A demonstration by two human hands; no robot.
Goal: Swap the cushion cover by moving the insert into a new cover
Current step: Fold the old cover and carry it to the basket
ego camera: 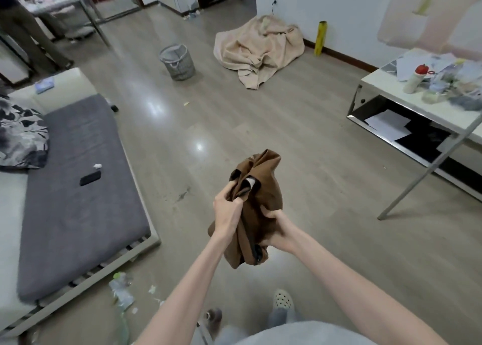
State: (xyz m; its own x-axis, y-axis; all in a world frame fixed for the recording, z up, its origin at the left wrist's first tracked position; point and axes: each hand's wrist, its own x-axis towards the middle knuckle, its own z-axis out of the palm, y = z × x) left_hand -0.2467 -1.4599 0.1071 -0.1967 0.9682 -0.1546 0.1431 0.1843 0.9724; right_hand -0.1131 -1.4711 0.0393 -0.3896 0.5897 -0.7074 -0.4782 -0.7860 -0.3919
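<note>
Head view: at left of frame a flat grey mattress point(78, 188) carries a plump floral-print cushion point(22, 138), probably the one to re-cover. Low centre, a limp brown cover point(260, 201) hangs bunched in mid-air; the left hand point(228, 209) pinches its dark opening, the right hand point(275, 227) clutches its side. Next, I judge: spread the opening wide.

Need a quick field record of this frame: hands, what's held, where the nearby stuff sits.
held item: brown cushion cover, bunched, in the air above the floor
left hand: gripping the cover near its opening
right hand: gripping the cover's lower side
insert: not identifiable
sofa: to the left, grey pad
on sofa: patterned cushion, black phone
floor: beige blanket, grey basket
</note>
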